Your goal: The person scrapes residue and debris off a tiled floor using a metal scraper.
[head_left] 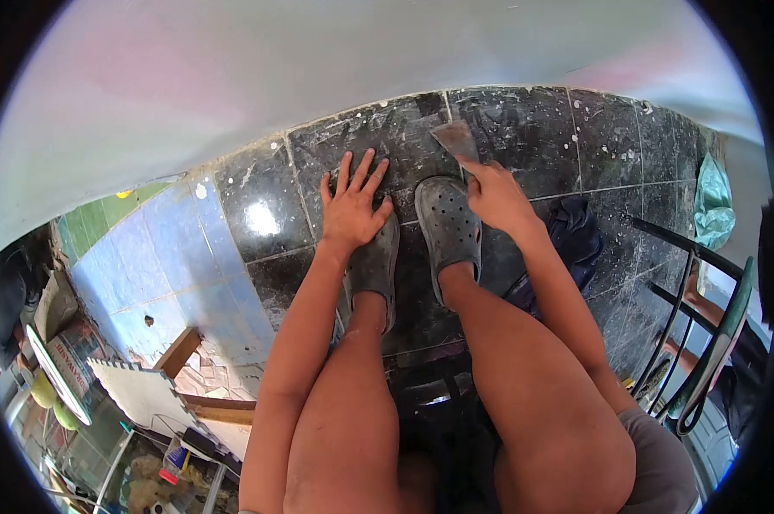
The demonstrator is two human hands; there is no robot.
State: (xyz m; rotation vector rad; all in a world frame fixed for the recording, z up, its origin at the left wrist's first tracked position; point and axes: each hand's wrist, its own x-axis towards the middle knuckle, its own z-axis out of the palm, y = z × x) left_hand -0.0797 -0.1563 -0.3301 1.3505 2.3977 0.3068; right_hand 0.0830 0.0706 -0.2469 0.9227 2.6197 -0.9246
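I am crouched on a black tiled ledge [258, 214], looking down past my knees. My left hand [351, 206] lies flat on the tile with fingers spread, just ahead of my left grey clog [376, 267]. My right hand [494, 195] grips the handle of a metal scraper [455, 140], whose flat blade rests on the black tile close to the white wall [318, 60]. That hand sits beside the toe of my right grey clog [448, 224].
A dark blue cloth [575, 236] lies on the tile by my right forearm. Black metal railing [704, 308] and a green bag [712, 201] are at the right. Blue tiles [173, 257] and cluttered goods lie lower left, well below the ledge.
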